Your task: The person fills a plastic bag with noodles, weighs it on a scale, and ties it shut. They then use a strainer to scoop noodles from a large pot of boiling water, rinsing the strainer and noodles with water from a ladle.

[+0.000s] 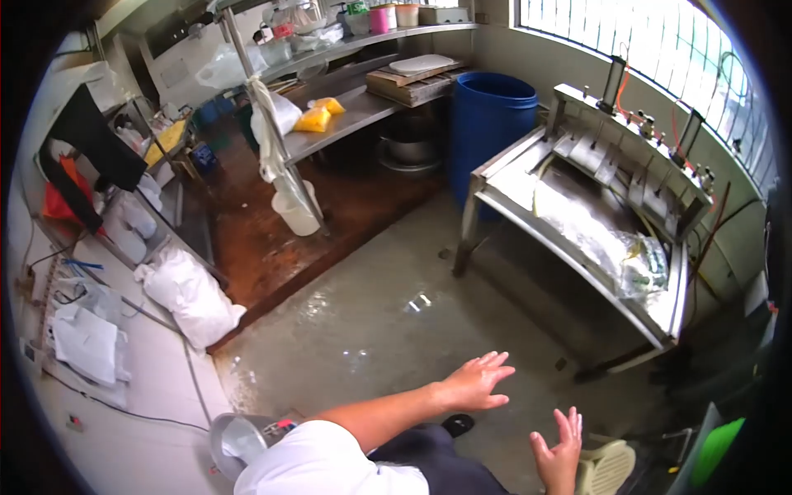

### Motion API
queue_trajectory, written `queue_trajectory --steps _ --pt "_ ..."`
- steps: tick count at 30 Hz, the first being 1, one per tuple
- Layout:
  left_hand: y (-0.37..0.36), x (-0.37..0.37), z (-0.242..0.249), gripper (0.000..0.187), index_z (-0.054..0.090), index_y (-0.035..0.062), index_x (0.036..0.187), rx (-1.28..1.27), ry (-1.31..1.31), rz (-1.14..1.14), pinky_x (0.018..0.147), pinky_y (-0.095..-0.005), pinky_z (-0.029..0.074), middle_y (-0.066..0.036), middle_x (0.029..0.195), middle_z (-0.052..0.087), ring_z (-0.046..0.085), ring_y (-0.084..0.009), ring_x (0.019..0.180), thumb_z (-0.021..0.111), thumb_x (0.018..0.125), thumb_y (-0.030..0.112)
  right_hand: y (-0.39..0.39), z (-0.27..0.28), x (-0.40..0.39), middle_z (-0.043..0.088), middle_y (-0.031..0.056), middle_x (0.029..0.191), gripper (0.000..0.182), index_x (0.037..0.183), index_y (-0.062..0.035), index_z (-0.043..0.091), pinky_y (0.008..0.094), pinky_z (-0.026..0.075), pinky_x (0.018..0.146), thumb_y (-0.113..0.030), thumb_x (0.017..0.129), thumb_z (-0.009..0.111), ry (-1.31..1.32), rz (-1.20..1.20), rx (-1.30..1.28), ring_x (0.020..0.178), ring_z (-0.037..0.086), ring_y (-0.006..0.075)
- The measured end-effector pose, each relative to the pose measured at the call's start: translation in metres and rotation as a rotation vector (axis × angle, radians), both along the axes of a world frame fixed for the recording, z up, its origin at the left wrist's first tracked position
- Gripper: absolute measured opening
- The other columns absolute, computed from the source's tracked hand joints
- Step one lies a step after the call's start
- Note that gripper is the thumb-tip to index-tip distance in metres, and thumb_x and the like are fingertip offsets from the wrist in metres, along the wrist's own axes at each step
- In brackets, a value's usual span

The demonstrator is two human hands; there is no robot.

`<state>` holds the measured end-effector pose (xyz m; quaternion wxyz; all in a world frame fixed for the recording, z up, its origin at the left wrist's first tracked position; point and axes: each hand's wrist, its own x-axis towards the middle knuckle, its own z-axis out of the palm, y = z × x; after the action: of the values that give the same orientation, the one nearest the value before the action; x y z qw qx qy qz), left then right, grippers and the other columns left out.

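Observation:
My left hand reaches out over the wet floor with its fingers spread and nothing in it. Lower and to the right, my right hand is raised, also open, with thumb and fingers apart. The two hands do not touch each other or any object. Close to my right hand is a cream plastic stool. A metal table stands beyond both hands, with clear plastic bags on its top and a metal frame with rods along its far side.
A blue barrel stands behind the table. Metal shelving holds yellow bags and containers. A white bucket is by its leg. On the left, a stuffed white sack leans near the wall. A metal bin stands beside me.

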<state>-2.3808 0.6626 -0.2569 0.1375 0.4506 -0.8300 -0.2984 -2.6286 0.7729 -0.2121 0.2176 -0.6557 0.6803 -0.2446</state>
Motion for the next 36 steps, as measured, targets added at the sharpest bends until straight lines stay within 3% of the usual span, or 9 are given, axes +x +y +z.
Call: queue_trajectory --steps 8,15,18,21,28,36 --pt "-0.049 -0.099 0.001 0.065 0.047 0.0054 0.138 -0.027 0.053 -0.178 0.114 -0.0462 0.029 -0.025 0.151 0.031 0.031 -0.0407 0.139 0.066 0.085 0.038 -0.028 0.013 -0.072 0.040 0.0272 0.145 0.061 0.126 -0.0039 0.057 0.0496 0.029 0.111 -0.024 0.072 0.078 0.058 -0.109 -0.043 0.138 0.032 0.0449" --pt "-0.055 -0.140 0.012 0.065 0.049 0.0047 0.137 -0.124 0.067 -0.131 0.113 -0.0472 0.030 -0.025 0.149 0.034 0.032 -0.0413 0.139 0.066 0.084 0.039 -0.033 0.007 -0.114 0.040 0.0276 0.145 0.064 0.127 -0.0048 0.057 0.0495 0.029 0.111 -0.025 0.071 0.079 0.045 -0.052 0.017 0.138 0.033 0.0444" --pt "-0.035 -0.156 0.010 0.064 0.049 0.0049 0.136 -0.120 0.035 -0.062 0.114 -0.0460 0.029 -0.025 0.149 0.034 0.032 -0.0403 0.139 0.066 0.085 0.039 -0.033 0.009 -0.141 0.040 0.0278 0.145 0.065 0.127 -0.0056 0.057 0.0497 0.029 0.111 -0.028 0.071 0.080 0.055 -0.030 -0.013 0.137 0.033 0.0442" --pt "-0.006 -0.180 0.002 0.065 0.050 0.0060 0.137 -0.137 0.007 -0.003 0.114 -0.0455 0.030 -0.025 0.149 0.035 0.033 -0.0402 0.139 0.067 0.084 0.041 -0.024 0.001 -0.176 0.039 0.0268 0.146 0.066 0.130 -0.0074 0.055 0.0533 0.023 0.112 -0.037 0.074 0.076 0.072 0.065 -0.036 0.138 0.032 0.0423" --pt "0.086 -0.264 0.007 0.068 0.047 0.0072 0.139 -0.067 -0.013 0.096 0.113 -0.0451 0.030 -0.025 0.150 0.034 0.032 -0.0404 0.139 0.065 0.086 0.046 0.016 -0.018 -0.265 0.036 0.0257 0.148 0.067 0.131 -0.0087 0.056 0.0529 0.021 0.114 -0.040 0.075 0.075 0.028 0.163 0.067 0.141 0.027 0.0407" --pt "0.128 -0.272 0.008 0.068 0.048 0.0066 0.138 -0.007 -0.024 0.189 0.113 -0.0447 0.030 -0.026 0.149 0.033 0.031 -0.0392 0.140 0.065 0.086 0.046 0.039 -0.021 -0.301 0.036 0.0265 0.148 0.067 0.131 -0.0097 0.056 0.0528 0.020 0.114 -0.041 0.075 0.075 0.021 0.173 0.057 0.142 0.027 0.0403"
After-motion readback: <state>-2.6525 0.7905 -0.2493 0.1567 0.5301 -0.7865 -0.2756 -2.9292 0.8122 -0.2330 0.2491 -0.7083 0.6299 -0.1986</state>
